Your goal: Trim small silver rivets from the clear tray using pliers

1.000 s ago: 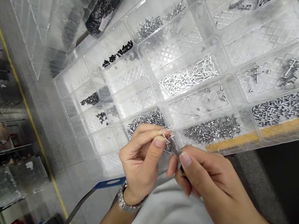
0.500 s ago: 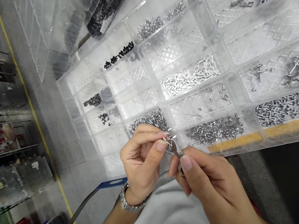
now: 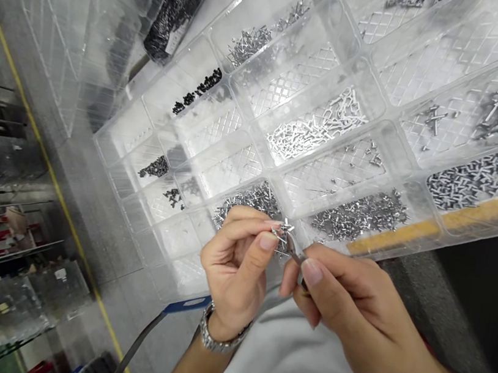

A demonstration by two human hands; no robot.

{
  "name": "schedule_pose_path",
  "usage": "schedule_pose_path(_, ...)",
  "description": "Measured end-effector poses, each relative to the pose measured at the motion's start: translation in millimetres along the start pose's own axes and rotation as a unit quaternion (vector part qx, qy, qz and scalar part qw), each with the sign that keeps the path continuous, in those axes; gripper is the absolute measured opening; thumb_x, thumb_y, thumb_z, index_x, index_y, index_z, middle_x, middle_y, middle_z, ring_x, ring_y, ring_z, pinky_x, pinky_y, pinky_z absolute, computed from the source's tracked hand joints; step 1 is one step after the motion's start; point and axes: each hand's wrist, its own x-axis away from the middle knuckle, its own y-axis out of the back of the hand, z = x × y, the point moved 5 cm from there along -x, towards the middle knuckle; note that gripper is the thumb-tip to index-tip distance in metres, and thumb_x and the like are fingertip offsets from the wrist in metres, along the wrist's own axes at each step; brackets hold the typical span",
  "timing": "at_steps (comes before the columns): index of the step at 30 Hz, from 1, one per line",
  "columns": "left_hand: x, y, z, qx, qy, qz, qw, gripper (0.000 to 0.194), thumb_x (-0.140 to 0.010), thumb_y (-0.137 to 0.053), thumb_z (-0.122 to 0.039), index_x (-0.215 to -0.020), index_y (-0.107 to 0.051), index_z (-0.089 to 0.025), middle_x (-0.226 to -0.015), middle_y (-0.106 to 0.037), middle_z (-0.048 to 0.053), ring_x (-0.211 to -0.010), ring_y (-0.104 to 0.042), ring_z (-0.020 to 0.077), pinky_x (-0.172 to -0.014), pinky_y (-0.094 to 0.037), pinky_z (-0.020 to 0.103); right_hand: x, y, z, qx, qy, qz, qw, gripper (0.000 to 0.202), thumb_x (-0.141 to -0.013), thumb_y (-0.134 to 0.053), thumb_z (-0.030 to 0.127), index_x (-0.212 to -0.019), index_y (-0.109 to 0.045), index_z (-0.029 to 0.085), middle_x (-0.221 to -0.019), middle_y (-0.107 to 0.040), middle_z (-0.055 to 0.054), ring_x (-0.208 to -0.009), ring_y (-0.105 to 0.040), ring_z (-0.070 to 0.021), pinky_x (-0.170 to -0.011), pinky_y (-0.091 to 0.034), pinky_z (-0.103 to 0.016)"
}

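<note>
My left hand [image 3: 239, 259] is closed in a pinch, thumb against forefinger, on a small silvery metal pin part [image 3: 282, 233] with thin cross pieces. In my right hand [image 3: 336, 291] is a small pair of pliers [image 3: 295, 250], held between thumb and fingers. Its narrow jaws reach the metal part at my left fingertips; whether they grip it I cannot tell. Much of the pliers' handle is hidden by my hand. Both hands are over the near edge of a clear compartment tray [image 3: 273, 174], beside a heap of small metal pins [image 3: 256, 199].
More tray compartments hold short metal pins [image 3: 360, 214], white clips [image 3: 315, 128] and black parts [image 3: 154, 166]. A yellow strip [image 3: 394, 236] runs along the tray's near right edge. Bagged dark parts [image 3: 178, 10] lie at the upper left. Shelves with bins [image 3: 6, 232] stand across the floor.
The metal part at my fingertips has shifted slightly, its bright pin ends now nearer each other beside the plier jaws. Both hands stay nearly in place.
</note>
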Motion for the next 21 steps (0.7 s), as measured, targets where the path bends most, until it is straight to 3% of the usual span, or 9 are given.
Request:
schedule_pose_path(8,-0.2,0.4,1.1,-0.015,-0.001,-0.006,1.0,0.013,-0.104,-0.08,-0.028,-0.111,-0.09,-0.032,-0.095,-0.072,0.004,-0.088,-0.069,0.0162,-0.077,-0.057,0.028,0.0,-0.4,0.1,-0.012,-0.014,0.002,1.0,0.038,-0.121,-0.049,0.049,-0.101,-0.072,0.026,-0.073,-0.047,0.003,-0.066,-0.041,-0.0151,-0.064,-0.032,-0.032)
schedule_pose_path(21,-1.0,-0.5,-0.1,-0.017,-0.006,0.0,1.0,0.015,-0.105,-0.079,-0.025,-0.113,-0.089,-0.033,-0.097,-0.073,0.003,-0.089,-0.069,0.0154,-0.079,-0.057,0.027,-0.4,1.9,-0.1,-0.006,-0.014,0.007,1.0,0.038,-0.122,-0.048,0.05,-0.102,-0.072,0.027,-0.073,-0.046,0.004,-0.066,-0.04,-0.0147,-0.064,-0.031,-0.032)
